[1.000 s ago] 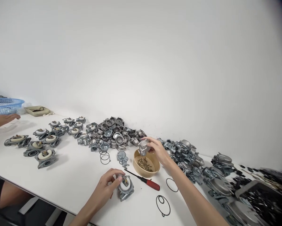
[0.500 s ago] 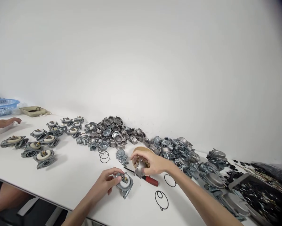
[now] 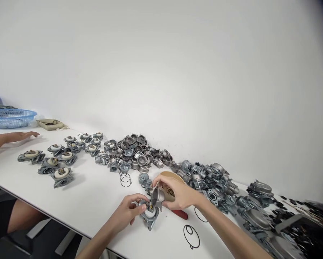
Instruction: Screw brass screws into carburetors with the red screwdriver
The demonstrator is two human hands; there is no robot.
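My left hand (image 3: 128, 211) grips the left side of a carburetor body (image 3: 150, 217) on the white table, its white float and brass parts facing up. In my right hand (image 3: 177, 190) is a grey metal float bowl (image 3: 157, 198), tilted with its hollow side toward the carburetor body, close above its right edge. Behind that hand stands a round tan container (image 3: 173, 176) with small brass pieces in it. The red handle of a screwdriver (image 3: 180, 214) shows below my right hand; its shaft is hidden. Black rubber gaskets (image 3: 191, 236) lie to the right.
Carburetor bodies with white floats (image 3: 62, 176) stand at the left. Piles of float bowls (image 3: 135, 149) and carburetor bodies (image 3: 204, 174) line the wall. A co-worker's hand (image 3: 23, 136) rests near a blue basket (image 3: 13, 118). A bin of dark small parts (image 3: 307, 230) sits far right.
My right hand has turned the float bowl and brought it over to the carburetor body's right edge. My left hand keeps its hold. The whole view has shifted slightly.
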